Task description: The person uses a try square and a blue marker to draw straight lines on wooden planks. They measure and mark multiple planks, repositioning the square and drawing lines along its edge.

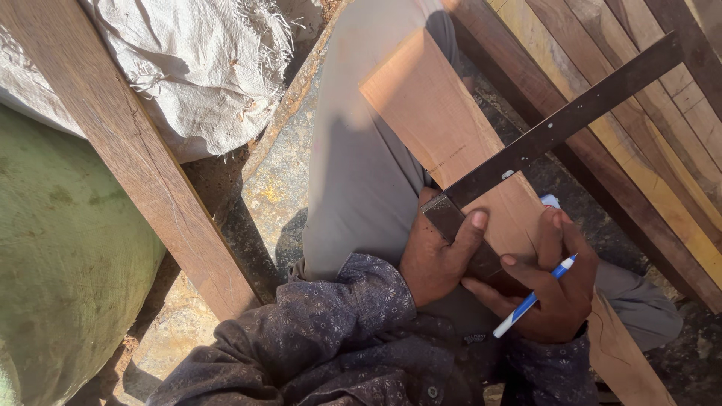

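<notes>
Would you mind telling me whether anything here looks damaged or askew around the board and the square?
The white woven sack at upper left is torn, its edge frayed into loose threads. Otherwise nothing stands out: the left hand presses the try square on the wooden board, and the right hand holds a blue-and-white pen.

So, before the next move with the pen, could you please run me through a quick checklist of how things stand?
1. Board supported: ok, it rests along the person's lap.
2. Try square on the board: ok, its dark blade crosses the board's face at an angle.
3. Square's stock held: ok, left hand grips it at the board's edge, thumb on top.
4. Stock snug against the edge: cannot tell, the hand hides the contact.
5. Pen ready: ok, right hand holds the blue and white pen.
6. Pen tip on the wood: cannot tell.
</notes>
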